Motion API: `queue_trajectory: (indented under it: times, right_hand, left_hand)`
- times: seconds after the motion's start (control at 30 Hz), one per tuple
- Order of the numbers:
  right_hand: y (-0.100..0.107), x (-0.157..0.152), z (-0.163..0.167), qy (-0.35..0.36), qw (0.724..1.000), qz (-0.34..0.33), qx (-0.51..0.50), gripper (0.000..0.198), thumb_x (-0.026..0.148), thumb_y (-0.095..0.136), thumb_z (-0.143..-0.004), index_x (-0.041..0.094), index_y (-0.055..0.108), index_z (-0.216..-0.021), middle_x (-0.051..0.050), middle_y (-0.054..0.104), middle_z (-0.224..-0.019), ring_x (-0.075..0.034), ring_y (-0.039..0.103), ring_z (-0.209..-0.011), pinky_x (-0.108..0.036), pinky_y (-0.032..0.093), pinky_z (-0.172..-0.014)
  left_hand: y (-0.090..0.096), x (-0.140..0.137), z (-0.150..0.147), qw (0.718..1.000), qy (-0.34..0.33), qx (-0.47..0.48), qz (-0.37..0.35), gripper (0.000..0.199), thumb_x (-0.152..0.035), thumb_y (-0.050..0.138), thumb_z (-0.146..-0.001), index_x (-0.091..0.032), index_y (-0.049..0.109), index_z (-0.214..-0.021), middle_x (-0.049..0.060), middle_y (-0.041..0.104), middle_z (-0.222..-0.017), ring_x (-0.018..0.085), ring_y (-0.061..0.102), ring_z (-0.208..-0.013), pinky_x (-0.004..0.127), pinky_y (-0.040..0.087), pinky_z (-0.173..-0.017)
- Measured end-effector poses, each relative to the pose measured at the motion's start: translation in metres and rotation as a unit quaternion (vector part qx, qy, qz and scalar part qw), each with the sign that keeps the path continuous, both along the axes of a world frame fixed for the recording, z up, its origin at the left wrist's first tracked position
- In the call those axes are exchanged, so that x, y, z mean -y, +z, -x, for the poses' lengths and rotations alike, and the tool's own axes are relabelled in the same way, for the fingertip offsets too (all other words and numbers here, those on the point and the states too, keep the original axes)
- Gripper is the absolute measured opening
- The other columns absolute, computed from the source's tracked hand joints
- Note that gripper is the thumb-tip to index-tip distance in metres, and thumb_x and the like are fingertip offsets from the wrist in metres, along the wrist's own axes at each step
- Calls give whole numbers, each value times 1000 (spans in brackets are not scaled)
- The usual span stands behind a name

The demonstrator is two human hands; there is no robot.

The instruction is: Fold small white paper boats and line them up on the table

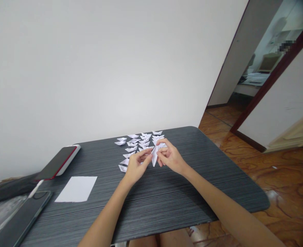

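Observation:
A folded piece of white paper (154,157) is held upright between my two hands, above the dark table (182,202). My left hand (138,164) pinches its left side between thumb and fingers. On the other side, my right hand (170,157) grips it with thumb and fingertips. Behind and beside the hands sit several small folded paper boats (132,149), set out in rough rows. Some of those boats are partly hidden by my hands.
A square white sheet (76,188) lies flat at the left. Beyond it are a red-edged dark device (60,161) on a white block, a white cable (35,189) and a phone (25,218). A white wall (115,68) rises behind the table; a doorway (254,68) opens at right.

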State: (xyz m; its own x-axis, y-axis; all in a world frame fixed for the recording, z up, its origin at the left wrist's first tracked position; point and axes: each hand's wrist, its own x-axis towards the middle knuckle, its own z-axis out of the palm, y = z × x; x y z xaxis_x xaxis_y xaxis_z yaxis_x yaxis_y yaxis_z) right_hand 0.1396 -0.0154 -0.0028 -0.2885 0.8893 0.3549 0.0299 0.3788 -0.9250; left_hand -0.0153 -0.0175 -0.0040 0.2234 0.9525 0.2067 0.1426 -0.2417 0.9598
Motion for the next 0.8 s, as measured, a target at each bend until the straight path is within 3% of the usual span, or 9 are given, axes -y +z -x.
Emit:
queue_trajectory:
  times: [0.1,0.17,0.3,0.4,0.57,0.67,0.8]
  right_hand:
    - [2,1,-4,-9,984,-134,114,18,11,39,-77,17,56,-79,1,51,-56,-9,50,-50,-22,41,-52]
    - [4,1,-7,-12,957,-224,184,22,7,39,-76,17,59,-79,-3,54,-66,-12,51,-62,-25,42,-61]
    - [3,0,-10,-7,925,-284,252,23,10,42,-78,17,59,-92,-6,53,-81,-14,51,-73,-27,43,-68]
    - [1,-1,-12,3,926,-280,252,18,16,44,-80,17,60,-90,-8,54,-88,-16,52,-81,-28,43,-73]
    - [1,-5,-10,-27,955,-246,163,12,18,50,-77,17,62,-78,-7,58,-87,-15,54,-81,-28,43,-72]
    - [-1,-6,-6,-61,975,-187,103,9,21,55,-73,17,62,-69,-5,59,-79,-15,55,-75,-28,43,-68]
    - [-4,-5,0,-49,995,-79,17,10,26,59,-70,16,60,-68,-5,61,-78,-16,56,-75,-28,44,-67]
  left_hand:
    - [-1,-1,1,1000,18,5,3,36,-32,56,-71,-10,61,-98,9,65,-93,16,61,-72,26,50,-68]
    - [-2,-1,1,1000,29,5,-1,36,-33,56,-70,-10,61,-98,7,66,-89,15,61,-70,26,50,-67]
    - [-5,-3,2,1000,28,9,-5,36,-34,56,-70,-10,60,-97,7,66,-84,15,61,-69,27,50,-67]
    - [-3,-2,1,1000,19,17,3,34,-33,56,-70,-9,61,-95,7,66,-81,16,62,-67,27,50,-66]
    - [5,1,1,1000,-1,30,-3,27,-32,54,-73,-9,62,-85,4,65,-66,15,62,-61,26,50,-63]
    - [4,2,1,998,-31,51,-25,25,-27,61,-67,-11,61,-86,4,65,-67,16,62,-64,27,49,-66]
    - [1,2,0,997,-6,65,-42,21,-26,61,-67,-12,61,-83,3,63,-63,14,60,-57,24,48,-58]
